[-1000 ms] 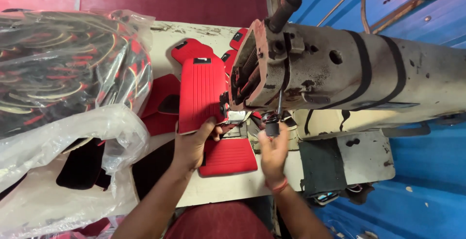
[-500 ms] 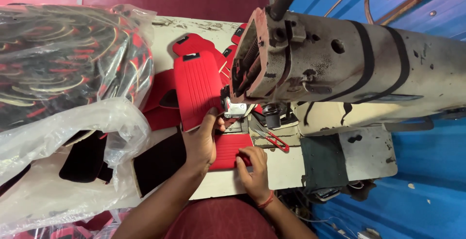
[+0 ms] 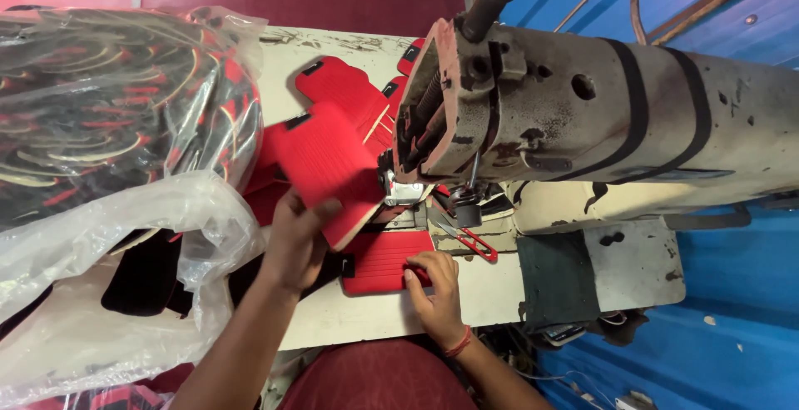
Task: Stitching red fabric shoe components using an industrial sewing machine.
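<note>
Head view looks down on a sewing machine [image 3: 583, 119]. At seven o'clock of its needle, the left hand [image 3: 295, 239] curls its fingers around a tilted red ribbed panel [image 3: 329, 168], lifting its near edge. At six o'clock, the right hand [image 3: 434, 289] lies flat, fingertips pressing a second red panel [image 3: 384, 262] onto the table [image 3: 366, 318]. Red-handled snips [image 3: 470, 242] rest just beside it. Plastic-wrapped covers [image 3: 100, 119] sit at nine o'clock.

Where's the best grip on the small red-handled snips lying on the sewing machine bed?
Probably by the red handle loop, coming from the right, near the right hand. The snips lie flat with the blades pointing up-left toward the needle area under the machine head, so the handle end is the open, safer side.
</note>
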